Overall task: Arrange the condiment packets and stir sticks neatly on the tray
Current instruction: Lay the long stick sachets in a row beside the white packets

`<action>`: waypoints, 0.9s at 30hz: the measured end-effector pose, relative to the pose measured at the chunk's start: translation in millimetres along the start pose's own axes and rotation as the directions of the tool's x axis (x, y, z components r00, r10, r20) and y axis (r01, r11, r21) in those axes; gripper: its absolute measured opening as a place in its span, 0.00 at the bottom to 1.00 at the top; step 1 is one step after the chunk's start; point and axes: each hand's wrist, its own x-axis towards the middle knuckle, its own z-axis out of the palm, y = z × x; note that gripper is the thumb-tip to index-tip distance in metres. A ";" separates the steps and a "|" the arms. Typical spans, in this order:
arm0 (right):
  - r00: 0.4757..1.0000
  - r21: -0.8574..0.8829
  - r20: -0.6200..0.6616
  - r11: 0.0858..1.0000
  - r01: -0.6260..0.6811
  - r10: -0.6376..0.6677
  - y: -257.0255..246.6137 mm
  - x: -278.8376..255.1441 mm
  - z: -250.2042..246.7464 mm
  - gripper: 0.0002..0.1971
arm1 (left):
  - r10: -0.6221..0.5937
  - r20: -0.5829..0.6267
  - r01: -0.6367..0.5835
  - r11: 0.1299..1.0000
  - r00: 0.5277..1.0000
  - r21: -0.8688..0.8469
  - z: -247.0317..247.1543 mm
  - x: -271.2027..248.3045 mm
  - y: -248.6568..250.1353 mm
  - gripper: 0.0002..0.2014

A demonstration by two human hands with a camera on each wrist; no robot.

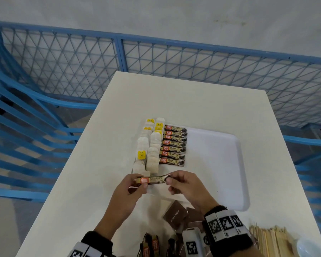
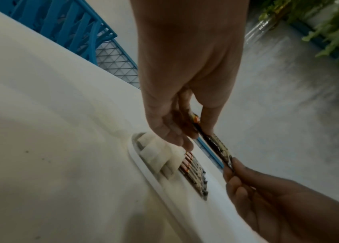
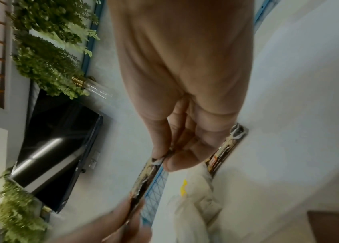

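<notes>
A brown coffee-granules stick packet point(image 1: 155, 179) is held level above the near edge of the white plastic tray point(image 1: 220, 164) — its left end pinched by the left hand point(image 1: 132, 190), its right end by the right hand point(image 1: 183, 184). Seven matching packets point(image 1: 173, 145) are lined in a column on the tray, white tea bags point(image 1: 148, 147) to their left. Wooden stir sticks point(image 1: 267, 240) lie near right on the white table point(image 1: 82, 182).

We read "GRANULES" on the coffee stick point(image 1: 154, 179) held above the near edge of the white tray point(image 1: 220, 164), beside an orange-red logo patch whose letters blur. On the tray, the row of coffee sticks point(image 1: 173, 145) along its left part each bear "Great Taste" in a red patch and "GRANULES" beside it; smaller lines beneath are too fine to read. Just short of the tray's near edge, a brown sachet point(image 1: 175, 217) reads "Brown Sugar". The yellow tea-bag tags point(image 1: 141, 154) left of the sticks carry dark marks we cannot make out.
</notes>
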 end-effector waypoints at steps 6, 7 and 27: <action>0.969 -0.028 -0.241 0.998 -0.057 0.048 6.5 16.4 -24.2 0.06 | -0.044 0.211 -0.067 0.867 0.976 0.493 -14.3 -10.5 -33.2 0.07; 0.962 -0.047 -0.266 0.996 -0.073 0.058 8.3 19.4 -26.8 0.07 | -0.092 0.273 -0.083 0.821 0.958 0.565 -16.3 -13.1 -37.6 0.07; 0.848 -0.386 -0.529 0.898 -0.211 -0.029 26.0 60.8 -25.7 0.07 | -0.207 0.542 -0.315 0.626 0.814 0.713 -8.2 -27.1 -53.7 0.18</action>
